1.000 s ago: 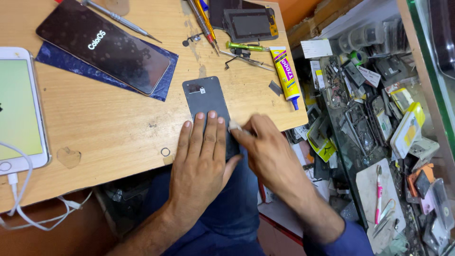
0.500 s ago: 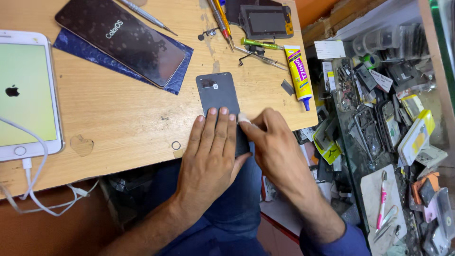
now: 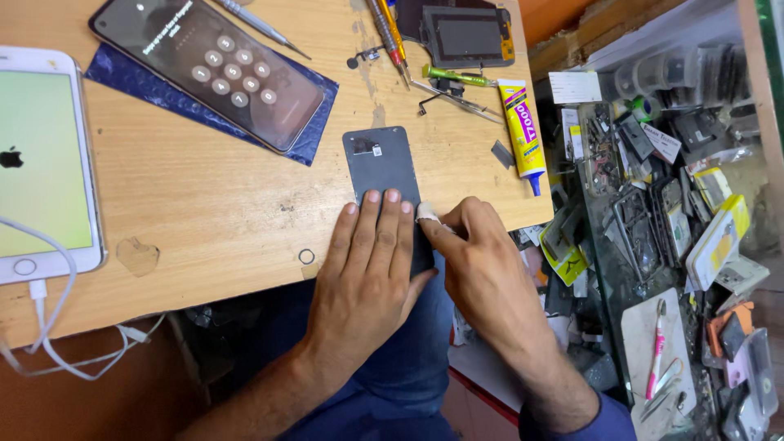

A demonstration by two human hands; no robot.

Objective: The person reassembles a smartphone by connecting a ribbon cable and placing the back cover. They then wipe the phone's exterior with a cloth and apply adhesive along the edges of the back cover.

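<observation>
Since the earlier frame, the black phone now shows a lit keypad. Flat and spread, the left hand presses a smooth dark panel at the wooden table's near edge. Right hand pinches a white wad against the panel's side.

Phone repair workshop, screwdrivers, glue tube

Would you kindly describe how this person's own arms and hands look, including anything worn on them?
Both hands are bare: no gloves, rings or watch show. The left hand leads into a bare forearm with no sleeve in view. The right hand also has a bare forearm, and a blue sleeve begins further up it, at the bottom edge of the picture. The fingers show short, plain nails.
</observation>
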